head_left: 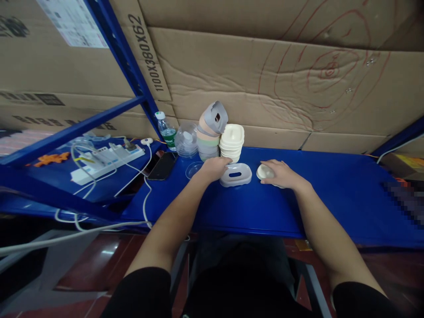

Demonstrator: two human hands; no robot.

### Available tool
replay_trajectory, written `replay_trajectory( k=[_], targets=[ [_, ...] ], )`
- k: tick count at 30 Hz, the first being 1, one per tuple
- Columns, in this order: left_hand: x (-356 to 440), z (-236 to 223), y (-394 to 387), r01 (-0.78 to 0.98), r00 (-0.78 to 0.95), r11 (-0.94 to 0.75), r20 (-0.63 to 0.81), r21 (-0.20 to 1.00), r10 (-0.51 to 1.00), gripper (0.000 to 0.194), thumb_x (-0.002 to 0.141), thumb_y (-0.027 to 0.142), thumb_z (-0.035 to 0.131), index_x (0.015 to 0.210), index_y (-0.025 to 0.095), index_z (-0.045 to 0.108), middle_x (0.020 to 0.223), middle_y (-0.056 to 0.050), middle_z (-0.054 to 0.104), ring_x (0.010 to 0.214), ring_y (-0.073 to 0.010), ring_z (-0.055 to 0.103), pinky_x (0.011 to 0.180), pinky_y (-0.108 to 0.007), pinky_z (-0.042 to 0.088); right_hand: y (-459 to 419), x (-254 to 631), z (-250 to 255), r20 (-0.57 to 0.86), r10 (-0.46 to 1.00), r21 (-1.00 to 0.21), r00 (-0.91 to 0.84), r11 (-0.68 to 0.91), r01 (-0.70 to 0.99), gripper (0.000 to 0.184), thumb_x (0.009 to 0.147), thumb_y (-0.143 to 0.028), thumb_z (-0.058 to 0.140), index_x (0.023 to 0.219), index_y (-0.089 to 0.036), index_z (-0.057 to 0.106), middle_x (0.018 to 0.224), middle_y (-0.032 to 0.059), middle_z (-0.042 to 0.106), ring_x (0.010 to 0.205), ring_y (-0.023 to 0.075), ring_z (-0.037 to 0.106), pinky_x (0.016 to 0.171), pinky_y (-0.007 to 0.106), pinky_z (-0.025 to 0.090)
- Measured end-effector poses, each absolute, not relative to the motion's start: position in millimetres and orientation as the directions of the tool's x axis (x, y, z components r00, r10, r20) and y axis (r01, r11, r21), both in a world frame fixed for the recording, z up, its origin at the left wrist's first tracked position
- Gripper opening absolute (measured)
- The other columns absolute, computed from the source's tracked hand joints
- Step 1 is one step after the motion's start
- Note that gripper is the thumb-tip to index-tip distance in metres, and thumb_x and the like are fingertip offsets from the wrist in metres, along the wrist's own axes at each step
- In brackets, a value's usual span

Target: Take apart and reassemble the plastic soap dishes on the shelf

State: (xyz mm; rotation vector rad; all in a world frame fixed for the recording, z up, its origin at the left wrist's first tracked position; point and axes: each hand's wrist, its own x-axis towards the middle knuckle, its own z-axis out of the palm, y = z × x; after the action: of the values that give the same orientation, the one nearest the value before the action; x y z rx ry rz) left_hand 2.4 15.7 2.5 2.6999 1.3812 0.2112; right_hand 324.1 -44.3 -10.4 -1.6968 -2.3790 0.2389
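Observation:
My left hand [214, 168] rests on the blue shelf [331, 194], its fingers curled against the left end of a pale grey oval tray with a slot [236, 175]. A small cream round piece [265, 172] sits right of that tray, and my right hand [281, 174] is closed over it. Just behind stand a stack of cream oval trays [232, 142] and a leaning stack of grey, pink and green trays [210, 132].
A black phone [162, 165], a clear round lid [194, 169], a clear dome container [186, 139] and a water bottle [166, 129] lie to the left. A white power strip [106, 160] with cables sits further left. Cardboard sheets [298, 79] back the shelf.

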Motion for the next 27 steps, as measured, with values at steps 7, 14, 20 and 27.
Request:
replay_trajectory(
  k=[7,14,20,27],
  targets=[
    [4,0,18,0.779,0.595,-0.604,0.104,0.17,0.797,0.044,0.097,0.032,0.058,0.14,0.026,0.064,0.137,-0.007,0.071,0.125,-0.0276,0.067,0.104,-0.038,0.053,-52,291,-12,0.167,0.89,-0.229,-0.425,0.454,0.861,0.091,0.085,-0.068,0.073,0.16,-0.023,0.046,0.167,0.0192,0.039,0.158,0.0425,0.027,0.126,0.067,0.018],
    [7,-4,17,0.765,0.605,-0.613,0.105,0.196,0.789,0.054,0.09,0.043,0.072,0.14,0.025,0.063,0.143,-0.008,0.068,0.131,-0.0286,0.064,0.111,-0.037,0.049,-61,263,-21,0.135,0.843,-0.168,-0.521,0.538,0.826,0.048,0.1,-0.041,0.061,0.147,-0.029,0.062,0.167,0.0134,0.042,0.157,0.0403,0.031,0.124,0.07,0.022],
    [6,2,12,0.776,0.593,-0.605,0.124,0.178,0.796,0.051,0.094,0.039,0.068,0.142,0.023,0.062,0.142,-0.01,0.067,0.131,-0.0289,0.064,0.109,-0.038,0.05,-57,271,-17,0.246,0.838,-0.226,-0.487,0.539,0.812,0.045,0.1,-0.043,0.06,0.143,-0.028,0.063,0.163,0.0126,0.047,0.152,0.0358,0.042,0.124,0.065,0.028],
    [4,14,7,0.726,0.613,-0.65,0.217,0.225,0.76,0.046,0.097,0.046,0.062,0.137,0.022,0.065,0.138,-0.008,0.069,0.126,-0.0256,0.064,0.107,-0.035,0.051,-55,290,-5,0.205,0.899,-0.243,-0.386,0.429,0.87,0.09,0.086,-0.065,0.071,0.162,-0.026,0.041,0.168,0.0163,0.04,0.158,0.0413,0.03,0.126,0.069,0.018]
  ],
)
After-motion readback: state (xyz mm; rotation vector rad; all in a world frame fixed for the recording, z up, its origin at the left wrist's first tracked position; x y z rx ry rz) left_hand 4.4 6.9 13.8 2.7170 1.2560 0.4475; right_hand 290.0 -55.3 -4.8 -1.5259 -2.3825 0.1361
